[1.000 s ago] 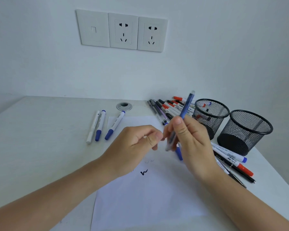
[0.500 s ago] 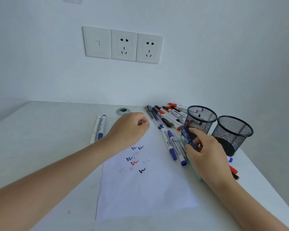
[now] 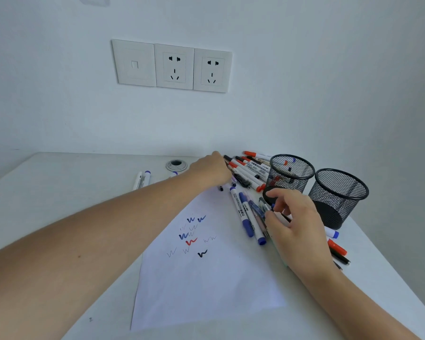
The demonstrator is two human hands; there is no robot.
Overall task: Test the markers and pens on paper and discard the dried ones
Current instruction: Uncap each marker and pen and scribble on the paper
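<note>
Head view. The left hand [image 3: 214, 169] reaches the marker pile [image 3: 252, 169] at the back edge of the counter [image 3: 59, 197]; its fingers are hidden, so their grip cannot be told. The right hand [image 3: 298, 225] pinches a blue pen [image 3: 256, 209] just beside the right edge of the paper [image 3: 206, 285], near the mesh cups [image 3: 339, 192]. Left of the paper, a wide stretch of counter holds two markers [image 3: 142, 179].

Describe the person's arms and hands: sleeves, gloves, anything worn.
The left forearm and right forearm are bare as far as the frame shows; no sleeve edge is in view. The left hand and right hand wear no gloves. No watch, bracelet or ring shows on the sides facing the camera.
</note>
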